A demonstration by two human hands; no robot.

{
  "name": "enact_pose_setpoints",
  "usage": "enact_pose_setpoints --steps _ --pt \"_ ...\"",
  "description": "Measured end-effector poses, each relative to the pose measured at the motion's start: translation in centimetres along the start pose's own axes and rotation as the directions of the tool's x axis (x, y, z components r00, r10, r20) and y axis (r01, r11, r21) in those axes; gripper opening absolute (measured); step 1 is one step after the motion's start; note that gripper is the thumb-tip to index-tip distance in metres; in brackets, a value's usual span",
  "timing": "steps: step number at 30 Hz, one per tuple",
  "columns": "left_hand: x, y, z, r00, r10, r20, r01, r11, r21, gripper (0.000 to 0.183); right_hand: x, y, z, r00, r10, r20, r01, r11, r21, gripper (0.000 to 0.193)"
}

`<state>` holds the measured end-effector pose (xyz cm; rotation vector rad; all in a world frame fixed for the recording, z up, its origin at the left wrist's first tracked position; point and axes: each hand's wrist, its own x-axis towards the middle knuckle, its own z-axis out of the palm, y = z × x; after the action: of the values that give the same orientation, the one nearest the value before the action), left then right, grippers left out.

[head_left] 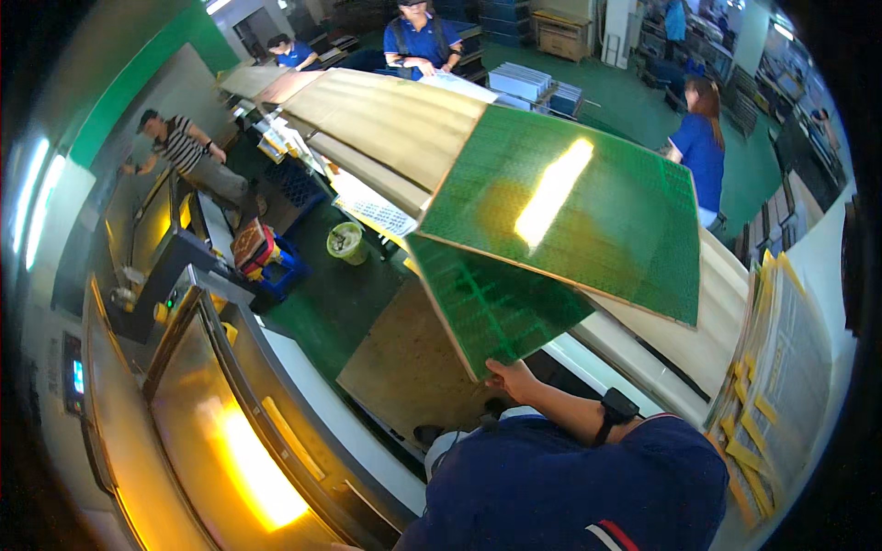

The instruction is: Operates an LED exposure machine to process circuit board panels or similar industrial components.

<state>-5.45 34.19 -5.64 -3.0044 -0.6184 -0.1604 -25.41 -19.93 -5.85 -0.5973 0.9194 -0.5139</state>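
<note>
Green floor (pixel 317 326) is running through a busy workshop, and a long surface (pixel 395 110) topped with pale sheeting is stretching away ahead of the right hand (pixel 513 380). Beyond the hand, to its left, a light-coloured bucket (pixel 348 256) is standing on the floor, holding whitish material too blurred to name. Farther left, a blue crate (pixel 285 278) is sitting beneath a red and yellow item (pixel 254 248). Well ahead, a rack (pixel 521 84) is carrying a row of pale flat pieces.

Past the hand, slightly left, a white sheet (pixel 375 204) is showing rows of small dark print, and far to the left a small screen (pixel 77 377) is glowing blue.

Thumb and fingers are closing around the near corner of the lower green panel (pixel 501 317), which is extending ahead of the hand, dark and faintly patterned, with a thin brown edge. Ahead and to the right, the upper green panel (pixel 625 239) is overlapping it, glossy, finely marked and reflecting a bright strip of light. What the left hand is doing cannot be told. A dark device (pixel 618 410) is circling the right wrist.
</note>
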Motion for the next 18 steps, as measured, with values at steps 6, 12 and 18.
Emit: enact_pose_setpoints --steps 6,12,18 --pt "-0.9 0.7 -0.2 0.998 0.063 0.016 -0.064 0.997 0.037 0.070 2.7 -4.2 1.0 0.880 0.238 0.410 -0.148 0.960 -0.238 0.037" --pt "-1.6 -0.6 -0.3 0.996 0.076 0.047 -0.079 0.996 0.053 0.073 2.5 -14.9 11.8 0.841 -0.360 0.404 0.357 0.930 0.086 0.061" --pt "-2.0 -3.1 0.6 0.992 0.088 0.087 -0.093 0.994 0.063 0.076 8.0 -20.9 16.0 0.887 -0.461 -0.029 0.443 0.832 0.335 0.046"
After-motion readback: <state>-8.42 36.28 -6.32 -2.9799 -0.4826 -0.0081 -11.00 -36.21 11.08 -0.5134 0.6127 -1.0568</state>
